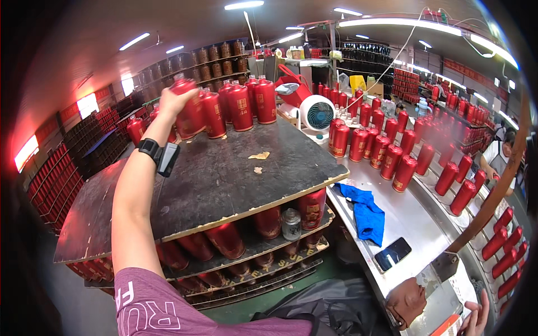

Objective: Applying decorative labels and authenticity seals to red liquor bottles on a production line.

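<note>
My left arm reaches across the black board. My left hand point(177, 102) is closed round the upper part of a red bottle point(190, 119) with a short neck, at the left end of a group of like bottles. Another red bottle point(213, 116) stands just right of it. My right hand point(476, 315) shows only in part at the lower right. Its fingers are apart and I see nothing held in them. Beside it lie a white sheet point(463, 288) and an orange-red strip point(445, 325).
The black board point(224, 179) tops a rack with more red bottles and a clear jar point(291, 225) below. On the metal table point(350, 224) lie a blue cloth point(367, 215) and a phone point(393, 254). A white fan point(316, 116) stands behind. A person point(496, 157) works beyond the bottle rows.
</note>
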A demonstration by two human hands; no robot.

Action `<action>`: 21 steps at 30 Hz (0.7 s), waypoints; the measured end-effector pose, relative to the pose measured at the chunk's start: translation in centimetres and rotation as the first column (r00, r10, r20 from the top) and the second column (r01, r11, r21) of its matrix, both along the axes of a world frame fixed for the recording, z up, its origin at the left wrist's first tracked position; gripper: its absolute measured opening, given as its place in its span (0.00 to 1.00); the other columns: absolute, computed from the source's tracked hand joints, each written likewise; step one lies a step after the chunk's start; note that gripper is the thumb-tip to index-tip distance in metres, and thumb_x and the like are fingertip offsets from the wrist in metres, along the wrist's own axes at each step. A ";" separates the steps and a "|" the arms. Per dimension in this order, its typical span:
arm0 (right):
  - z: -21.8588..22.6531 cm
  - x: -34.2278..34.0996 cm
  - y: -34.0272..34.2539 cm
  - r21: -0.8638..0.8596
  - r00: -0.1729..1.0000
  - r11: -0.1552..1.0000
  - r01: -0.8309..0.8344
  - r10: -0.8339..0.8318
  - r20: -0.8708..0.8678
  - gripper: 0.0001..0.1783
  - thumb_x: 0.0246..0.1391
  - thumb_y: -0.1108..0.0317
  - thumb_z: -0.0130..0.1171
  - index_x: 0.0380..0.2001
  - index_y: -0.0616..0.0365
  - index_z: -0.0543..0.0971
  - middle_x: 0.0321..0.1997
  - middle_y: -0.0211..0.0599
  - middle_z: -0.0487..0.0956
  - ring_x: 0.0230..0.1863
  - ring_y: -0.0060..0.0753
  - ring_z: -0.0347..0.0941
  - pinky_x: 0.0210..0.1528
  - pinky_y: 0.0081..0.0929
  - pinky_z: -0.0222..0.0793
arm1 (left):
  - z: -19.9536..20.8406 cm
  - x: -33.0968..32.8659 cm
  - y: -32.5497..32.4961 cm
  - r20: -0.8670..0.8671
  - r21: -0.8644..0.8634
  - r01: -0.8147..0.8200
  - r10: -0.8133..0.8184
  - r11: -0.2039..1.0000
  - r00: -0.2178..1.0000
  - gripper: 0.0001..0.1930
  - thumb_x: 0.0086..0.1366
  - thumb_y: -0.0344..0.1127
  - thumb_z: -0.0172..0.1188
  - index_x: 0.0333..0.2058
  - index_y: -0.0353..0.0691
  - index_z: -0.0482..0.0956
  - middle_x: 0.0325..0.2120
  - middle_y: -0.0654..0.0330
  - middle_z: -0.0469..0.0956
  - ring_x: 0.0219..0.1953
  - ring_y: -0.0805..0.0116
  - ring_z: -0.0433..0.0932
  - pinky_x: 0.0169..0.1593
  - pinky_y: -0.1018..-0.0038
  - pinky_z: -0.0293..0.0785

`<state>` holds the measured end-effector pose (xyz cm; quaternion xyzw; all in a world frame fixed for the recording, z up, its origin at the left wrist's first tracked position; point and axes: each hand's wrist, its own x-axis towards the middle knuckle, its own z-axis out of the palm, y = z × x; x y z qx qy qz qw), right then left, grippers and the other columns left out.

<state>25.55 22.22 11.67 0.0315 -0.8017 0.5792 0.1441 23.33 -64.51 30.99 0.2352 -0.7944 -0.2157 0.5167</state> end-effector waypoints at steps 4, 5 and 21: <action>0.2 -0.3 -0.3 0.068 0.997 0.997 0.041 -0.045 0.059 0.23 0.67 0.71 0.52 0.63 0.59 0.71 0.26 0.20 0.69 0.18 0.08 0.54 0.18 0.09 0.45 | -1.7 2.4 -10.0 0.109 -0.009 -0.272 0.271 0.962 0.956 0.45 0.40 0.59 0.79 0.46 0.22 0.78 0.44 0.39 0.82 0.45 0.52 0.84 0.49 0.61 0.79; 0.6 -0.6 -1.0 0.085 0.994 0.994 0.070 -0.076 0.072 0.21 0.67 0.71 0.52 0.62 0.59 0.73 0.24 0.19 0.69 0.17 0.08 0.54 0.18 0.09 0.45 | -2.6 2.3 -11.1 0.122 -0.004 -0.279 0.278 0.960 0.953 0.45 0.40 0.59 0.79 0.46 0.22 0.78 0.44 0.39 0.82 0.45 0.52 0.84 0.49 0.61 0.79; 0.2 -2.8 -3.1 0.010 0.984 0.996 0.093 -0.093 0.150 0.15 0.62 0.67 0.59 0.49 0.63 0.81 0.37 0.32 0.85 0.25 0.09 0.66 0.26 0.12 0.59 | -6.7 0.9 -6.8 -0.248 0.526 0.602 -0.570 0.600 0.784 0.25 0.63 0.49 0.66 0.49 0.33 0.77 0.45 0.51 0.79 0.43 0.63 0.79 0.45 0.63 0.76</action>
